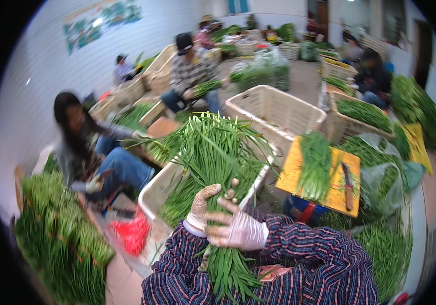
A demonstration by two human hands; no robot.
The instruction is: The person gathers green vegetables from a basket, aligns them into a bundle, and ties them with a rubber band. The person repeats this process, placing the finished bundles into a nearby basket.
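Note:
A thick bunch of long flat green leafy stalks, like garlic chives (pixel 212 152), is held upright before me, its pale cut ends at the top and its leaves drooping over my lap. My left hand (pixel 202 207), in a dirty thin white glove, wraps around the bunch at its middle. Across the front of the bunch lies my right hand (pixel 237 227), gloved too, with its fingers spread against the leaves. Behind the bunch is a cream plastic crate (pixel 151 190) with more greens. At the right, a yellow board (pixel 288 167) bears a smaller bunch (pixel 313 167) and a wooden-handled knife (pixel 347 187).
An empty-looking cream crate (pixel 275 110) stands beyond. Bundled greens (pixel 58 217) and red plastic ties (pixel 132 230) lie at left, near a seated person (pixel 77 145) holding a knife. Bagged greens (pixel 378 164) sit at right. Several other people work farther back.

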